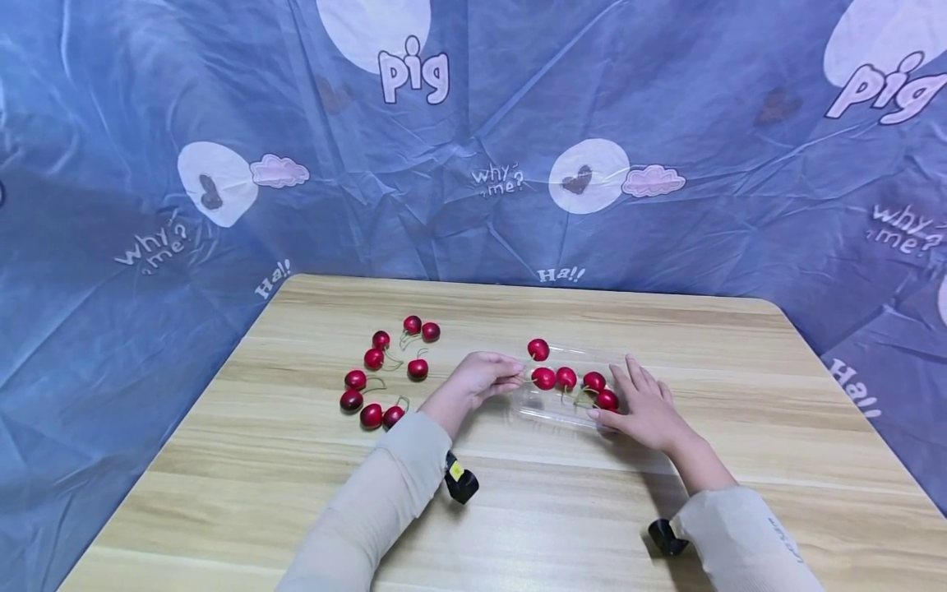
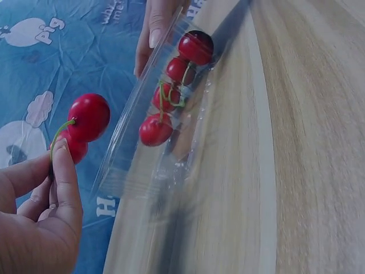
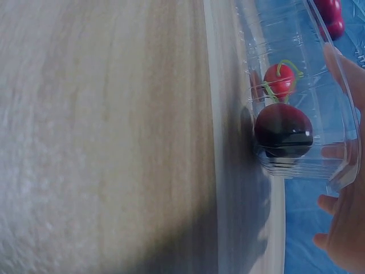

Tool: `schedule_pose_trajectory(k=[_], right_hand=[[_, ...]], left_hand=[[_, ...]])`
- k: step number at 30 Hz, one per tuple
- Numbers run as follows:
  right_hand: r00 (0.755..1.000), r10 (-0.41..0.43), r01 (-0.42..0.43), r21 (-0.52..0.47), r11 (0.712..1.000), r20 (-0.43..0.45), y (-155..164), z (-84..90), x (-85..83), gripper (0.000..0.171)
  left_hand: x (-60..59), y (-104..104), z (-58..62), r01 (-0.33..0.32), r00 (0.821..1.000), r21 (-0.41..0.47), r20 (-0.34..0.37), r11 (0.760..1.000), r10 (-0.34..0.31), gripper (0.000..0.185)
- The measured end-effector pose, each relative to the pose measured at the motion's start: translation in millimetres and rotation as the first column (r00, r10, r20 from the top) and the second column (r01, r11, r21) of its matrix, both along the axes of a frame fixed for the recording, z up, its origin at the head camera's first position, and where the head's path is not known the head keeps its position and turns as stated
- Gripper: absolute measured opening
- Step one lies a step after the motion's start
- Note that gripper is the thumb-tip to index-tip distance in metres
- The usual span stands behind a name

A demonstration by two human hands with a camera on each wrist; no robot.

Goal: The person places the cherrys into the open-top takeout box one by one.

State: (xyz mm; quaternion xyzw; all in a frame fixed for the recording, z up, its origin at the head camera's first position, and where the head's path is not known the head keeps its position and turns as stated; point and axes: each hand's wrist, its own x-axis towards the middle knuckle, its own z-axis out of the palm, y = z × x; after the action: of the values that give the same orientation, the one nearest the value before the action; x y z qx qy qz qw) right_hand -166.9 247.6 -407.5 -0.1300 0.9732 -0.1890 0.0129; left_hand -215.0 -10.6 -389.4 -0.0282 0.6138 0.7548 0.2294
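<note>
Your left hand (image 1: pixel 484 376) pinches a cherry (image 1: pixel 538 349) by its stem, just above the clear plastic tray (image 1: pixel 551 411) on the bench (image 1: pixel 518 510). Your right hand (image 1: pixel 645 404) lies flat-fingered against the tray's right end, steadying it; four cherries (image 1: pixel 575 382) already sit inside. Loading looks under way: next, lower and release. More loose cherries (image 1: pixel 385 370) wait to the left.

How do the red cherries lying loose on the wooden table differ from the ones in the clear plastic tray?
The loose red cherries number about nine, scattered on bare wood, untouched. The cherries in the clear plastic tray are four, in a row, the tray steadied by the right hand. Both are glossy red with green stems.
</note>
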Motion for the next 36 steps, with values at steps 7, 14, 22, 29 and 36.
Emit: schedule_pose_trajectory(k=[7, 14, 22, 29, 36], right_hand=[[1.0, 0.0, 0.0, 0.001, 1.0, 0.001, 0, -0.8, -0.7, 0.086], [1.0, -0.002, 0.002, 0.003, 1.0, -0.006, -1, -0.7, -0.8, 0.087], [1.0, -0.004, 0.004, -0.003, 1.0, -0.001, -1, -0.2, -0.4, 0.087], [1.0, -0.006, 0.006, -0.004, 1.0, 0.0, -1, -0.9, -0.3, 0.087], [1.0, -0.004, 0.004, -0.014, 1.0, 0.006, -1, 0.0, 0.4, 0.086]], left_hand=[[-4.3, 12, -1.2, 0.03, 1.0, -0.045, -0.003, 0.999, -0.031, 0.024], [-8.2, 19, -1.9, 0.044, 0.999, -0.096, 0.009, 0.994, -0.044, 0.02], [-13.0, 28, -1.4, 0.098, 0.994, -0.191, -0.032, 0.977, -0.106, 0.016], [-13.6, 39, -1.4, 0.138, 0.983, -0.279, -0.078, 0.95, -0.165, 0.012], [-11.7, 47, 2.4, 0.188, 0.969, -0.369, -0.083, 0.91, -0.234, 0.012]])
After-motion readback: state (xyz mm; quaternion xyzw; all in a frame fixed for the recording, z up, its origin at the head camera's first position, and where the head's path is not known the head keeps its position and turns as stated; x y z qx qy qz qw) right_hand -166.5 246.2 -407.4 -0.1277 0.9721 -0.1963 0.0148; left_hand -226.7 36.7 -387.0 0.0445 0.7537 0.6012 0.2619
